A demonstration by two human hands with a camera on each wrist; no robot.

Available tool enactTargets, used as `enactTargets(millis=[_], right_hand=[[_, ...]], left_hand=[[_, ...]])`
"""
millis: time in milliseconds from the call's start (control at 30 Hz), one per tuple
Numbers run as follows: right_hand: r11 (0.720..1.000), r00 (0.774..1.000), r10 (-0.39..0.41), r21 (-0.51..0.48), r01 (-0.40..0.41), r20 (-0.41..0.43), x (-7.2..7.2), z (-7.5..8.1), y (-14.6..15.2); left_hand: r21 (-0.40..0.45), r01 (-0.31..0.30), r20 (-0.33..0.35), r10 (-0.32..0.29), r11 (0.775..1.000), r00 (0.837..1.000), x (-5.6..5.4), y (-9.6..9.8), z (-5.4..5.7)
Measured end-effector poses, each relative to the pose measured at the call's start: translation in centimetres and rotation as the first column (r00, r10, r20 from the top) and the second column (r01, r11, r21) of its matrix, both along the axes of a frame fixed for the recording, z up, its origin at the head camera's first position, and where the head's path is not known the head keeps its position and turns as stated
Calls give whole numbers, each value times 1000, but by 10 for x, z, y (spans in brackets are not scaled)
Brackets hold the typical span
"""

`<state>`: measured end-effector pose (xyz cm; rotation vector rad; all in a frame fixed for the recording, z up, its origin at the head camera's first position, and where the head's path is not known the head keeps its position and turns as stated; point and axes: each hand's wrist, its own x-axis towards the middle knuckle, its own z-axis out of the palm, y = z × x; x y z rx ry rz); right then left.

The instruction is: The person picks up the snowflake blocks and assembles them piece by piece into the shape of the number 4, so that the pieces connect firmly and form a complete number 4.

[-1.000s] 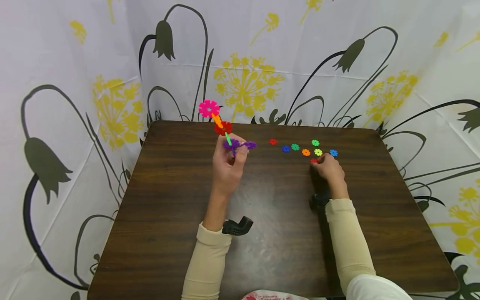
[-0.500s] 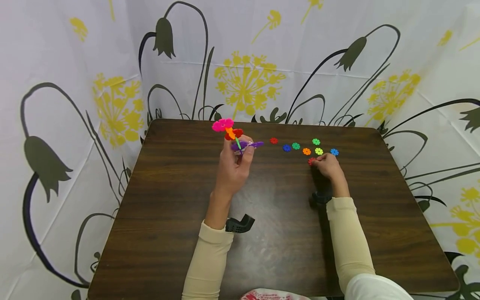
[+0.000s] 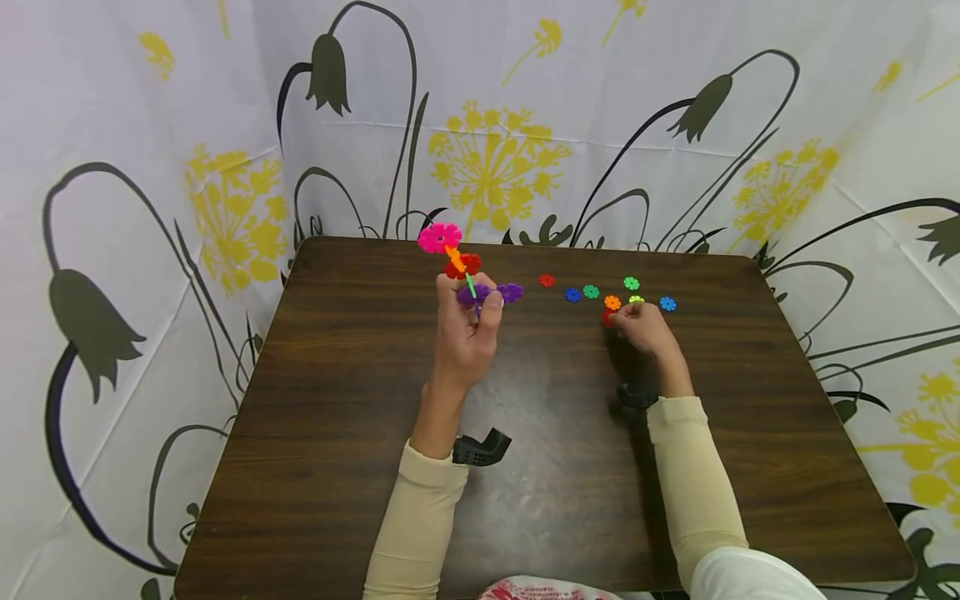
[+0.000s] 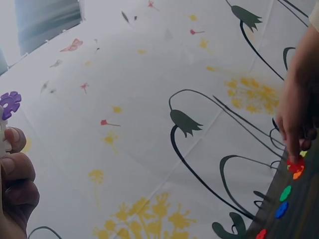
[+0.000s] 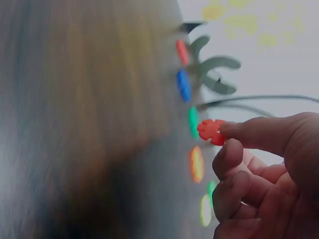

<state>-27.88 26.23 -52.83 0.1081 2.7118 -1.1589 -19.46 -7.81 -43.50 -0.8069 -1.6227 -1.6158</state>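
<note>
- Over the far half of the dark wood-grain bench (image 3: 322, 417), left of its middle, the left hand (image 3: 463, 342) grips a chain of interlocking notched flower discs by its purple end.
- Up from that grip, the chain runs through two purple discs (image 3: 512, 292), a green disc (image 3: 470, 287) seen edge-on, a red disc (image 3: 473, 263) and an orange disc (image 3: 453, 257) to a pink disc (image 3: 439, 238) at the top, facing the head camera. The left-wrist view also shows a pale piece (image 4: 4, 142) at the fingers, its shape mostly cut off.
- Farther right, the right hand (image 3: 649, 327) pinches a loose red flower disc (image 5: 208, 131) between thumb and finger; most of its notched edge shows beyond the fingertips. The piece is apart from the chain.
- Beyond and around the right hand, seven discs lie flat: a second red one (image 3: 547, 281), a dark blue one (image 3: 572, 295), a deep green one (image 3: 591, 292), an orange one (image 3: 612, 302), a light green one (image 3: 631, 283), a yellow-green one (image 3: 636, 299) partly hidden by the hand, and a lighter blue one (image 3: 667, 304).
- Behind the bench hangs a white cloth (image 3: 600, 50) printed with yellow and grey-green flowers.
- On each forearm is a cream sleeve (image 3: 415, 521), with a black wrist camera (image 3: 482, 448) near the cuff.
</note>
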Motion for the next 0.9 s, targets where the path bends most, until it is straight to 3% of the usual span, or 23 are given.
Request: enactTargets(millis=[200, 433, 667, 900], right_hand=[[982, 997, 25, -186, -38, -72, 10, 29, -24], [879, 975, 59, -452, -153, -215, 31, 88, -71], [778, 918, 144, -531, -335, -370, 62, 137, -122], [746, 884, 140, -540, -391, -447, 82, 157, -148]], left_hand=[[-14, -36, 2, 36, 999, 999, 0, 0, -2], [-30, -60, 28, 61, 998, 998, 0, -3, -4], [-77, -83, 56, 88, 994, 995, -1, -5, -6], [-111, -75, 67, 83, 991, 994, 0, -5, -6]])
